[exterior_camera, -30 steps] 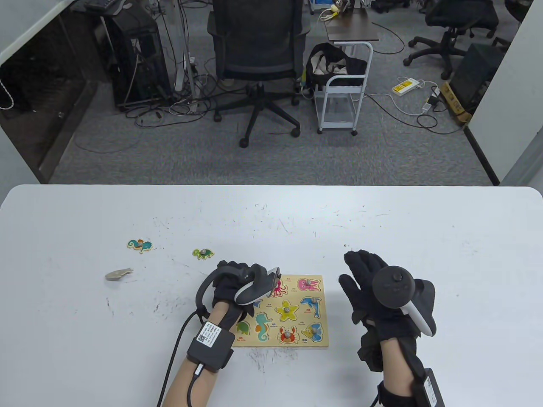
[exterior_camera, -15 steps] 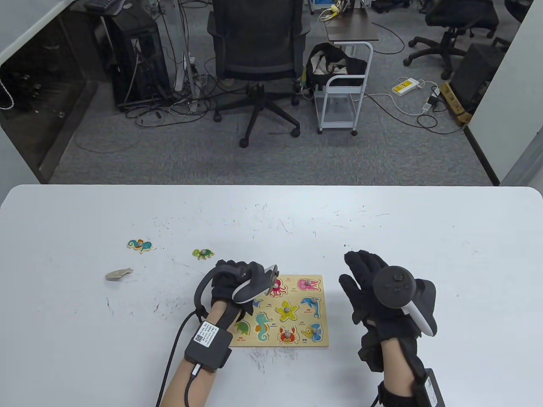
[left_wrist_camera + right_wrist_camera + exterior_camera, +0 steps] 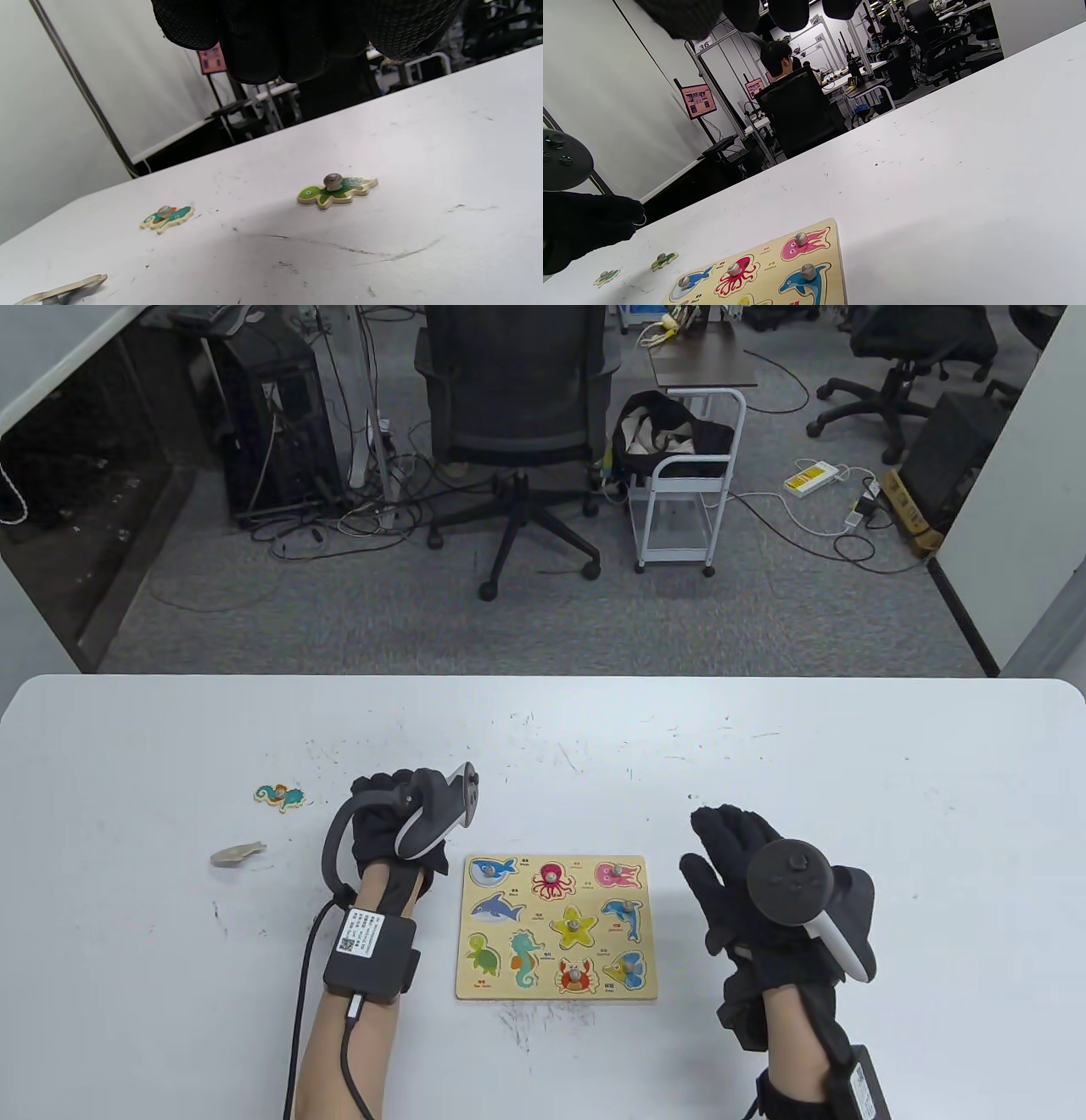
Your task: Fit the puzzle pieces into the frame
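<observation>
The wooden puzzle frame point(image 3: 646, 929) lies near the table's front edge and holds several knobbed sea animals, with a whale point(image 3: 492, 869) at its top left. My left hand point(image 3: 392, 814) hovers left of the frame's far corner, empty. In the left wrist view its fingers point(image 3: 271, 46) hang just above the green turtle piece point(image 3: 337, 190), not touching it. The hand hides the turtle in the table view. A teal piece point(image 3: 278, 796) and a face-down grey piece point(image 3: 237, 854) lie further left. My right hand point(image 3: 730, 874) rests open and empty, right of the frame.
The frame shows in the right wrist view point(image 3: 780, 275) with my left hand point(image 3: 585, 224) beyond it. The white table point(image 3: 848, 746) ends at a far edge; office chairs and a cart stand on the floor behind.
My left hand has left the frame's top-left corner and moved up and left over the turtle piece. The whale now shows seated in the frame. The right hand has not moved.
</observation>
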Demonstrator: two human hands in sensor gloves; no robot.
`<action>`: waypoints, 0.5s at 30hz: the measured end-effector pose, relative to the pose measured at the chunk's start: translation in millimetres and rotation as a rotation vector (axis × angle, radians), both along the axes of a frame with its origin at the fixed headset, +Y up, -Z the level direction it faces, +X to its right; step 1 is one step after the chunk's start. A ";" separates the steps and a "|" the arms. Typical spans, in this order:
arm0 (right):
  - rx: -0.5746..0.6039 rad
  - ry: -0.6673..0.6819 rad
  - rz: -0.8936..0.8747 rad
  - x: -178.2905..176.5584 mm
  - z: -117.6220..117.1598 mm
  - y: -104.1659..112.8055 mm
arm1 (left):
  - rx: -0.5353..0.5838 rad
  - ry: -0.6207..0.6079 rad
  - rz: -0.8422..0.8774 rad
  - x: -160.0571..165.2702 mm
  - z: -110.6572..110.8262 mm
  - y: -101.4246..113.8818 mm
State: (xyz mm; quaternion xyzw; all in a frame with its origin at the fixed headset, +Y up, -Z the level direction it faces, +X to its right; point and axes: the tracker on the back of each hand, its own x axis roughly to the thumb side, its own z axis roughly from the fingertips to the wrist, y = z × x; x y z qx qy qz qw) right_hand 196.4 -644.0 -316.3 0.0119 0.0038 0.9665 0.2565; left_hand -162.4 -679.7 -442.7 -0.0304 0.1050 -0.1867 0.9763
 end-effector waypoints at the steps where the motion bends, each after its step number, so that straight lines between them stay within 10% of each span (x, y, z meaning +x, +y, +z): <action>1: -0.001 -0.002 0.001 0.1 0.1 0.0 | -0.002 0.011 0.002 -2.3 -3.0 -1.4; 15: -0.028 -0.026 0.041 -1.9 -1.1 -2.6 | -0.062 0.085 -0.018 -19.0 -43.8 -53.6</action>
